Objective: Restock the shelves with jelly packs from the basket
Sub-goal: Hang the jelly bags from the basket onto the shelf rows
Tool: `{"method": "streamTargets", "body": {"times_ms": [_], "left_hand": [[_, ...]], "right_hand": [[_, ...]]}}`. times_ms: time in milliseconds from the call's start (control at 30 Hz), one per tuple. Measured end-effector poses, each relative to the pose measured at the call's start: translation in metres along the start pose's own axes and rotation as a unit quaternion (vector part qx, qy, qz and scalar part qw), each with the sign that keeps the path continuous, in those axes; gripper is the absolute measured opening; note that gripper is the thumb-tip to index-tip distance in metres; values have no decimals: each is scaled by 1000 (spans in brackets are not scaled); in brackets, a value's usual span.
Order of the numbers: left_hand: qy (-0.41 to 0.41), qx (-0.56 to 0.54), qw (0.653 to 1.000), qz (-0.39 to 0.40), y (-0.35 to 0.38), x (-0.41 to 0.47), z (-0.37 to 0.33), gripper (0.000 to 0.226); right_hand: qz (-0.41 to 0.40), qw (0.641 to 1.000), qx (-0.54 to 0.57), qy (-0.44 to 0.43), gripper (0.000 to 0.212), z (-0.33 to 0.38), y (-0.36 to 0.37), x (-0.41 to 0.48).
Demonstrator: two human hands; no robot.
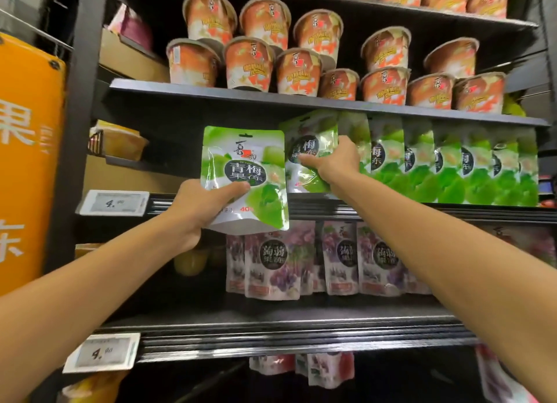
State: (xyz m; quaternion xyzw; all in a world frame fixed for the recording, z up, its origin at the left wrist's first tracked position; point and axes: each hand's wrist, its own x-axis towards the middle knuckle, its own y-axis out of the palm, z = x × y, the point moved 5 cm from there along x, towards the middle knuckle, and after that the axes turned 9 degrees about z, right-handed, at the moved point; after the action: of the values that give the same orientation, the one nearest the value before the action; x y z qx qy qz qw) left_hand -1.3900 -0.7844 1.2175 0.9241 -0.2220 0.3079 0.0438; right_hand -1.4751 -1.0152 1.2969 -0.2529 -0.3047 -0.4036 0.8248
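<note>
**Two-handed placement of green jelly packs at the middle shelf.** The left hand (193, 210) grips a green jelly pack (244, 173) at its lower left corner. The thumb is laid across the printed front and the fingers are curled behind. This pack is upright, with its face to the camera, and is held in the air in front of the middle shelf's front edge (391, 210).

Up and to the right of that grip, the right hand (331, 161) clasps a second green pack (310, 149). The thumb lies over the front of the pack, and the fingers are wrapped round its right side, out of sight. The second pack leans slightly left and sits on the middle shelf, its left edge just beside the held pack's right edge. Whether the two packs touch cannot be told.

Rightward from the right-hand grip runs a row of green packs (452, 167). They stand upright, one overlapping the next, along the same shelf.

Above both grips, the upper shelf carries orange cups (250, 65) stacked in two tiers. Directly below the left-hand grip, and on toward the right, purple packs (271, 261) stand on the next shelf down. Some of them are partly hidden behind the right forearm. Below these, the tops of pink packs (328, 369) show under a further shelf edge.

Left of the left-hand grip, a price tag (114, 202) reading 4.00 is fixed to the shelf rail. A lower price tag (101, 353) with the same figure hangs well below the left forearm. Farthest left of both grips stands an orange sign panel (27, 161) bearing large pale characters.
</note>
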Motion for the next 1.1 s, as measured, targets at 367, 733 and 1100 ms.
{"method": "streamTargets", "body": {"times_ms": [367, 733, 1100], "left_hand": [[-6, -31, 999, -6, 2, 3, 5, 28], [8, -9, 1000, 3, 17, 4, 0, 30], [-36, -39, 998, 22, 26, 18, -10, 38]], "right_hand": [[85, 990, -107, -40, 63, -11, -10, -17], [-28, 931, -363, -25, 63, -18, -20, -33], [152, 987, -25, -39, 56, 15, 12, -51]]}}
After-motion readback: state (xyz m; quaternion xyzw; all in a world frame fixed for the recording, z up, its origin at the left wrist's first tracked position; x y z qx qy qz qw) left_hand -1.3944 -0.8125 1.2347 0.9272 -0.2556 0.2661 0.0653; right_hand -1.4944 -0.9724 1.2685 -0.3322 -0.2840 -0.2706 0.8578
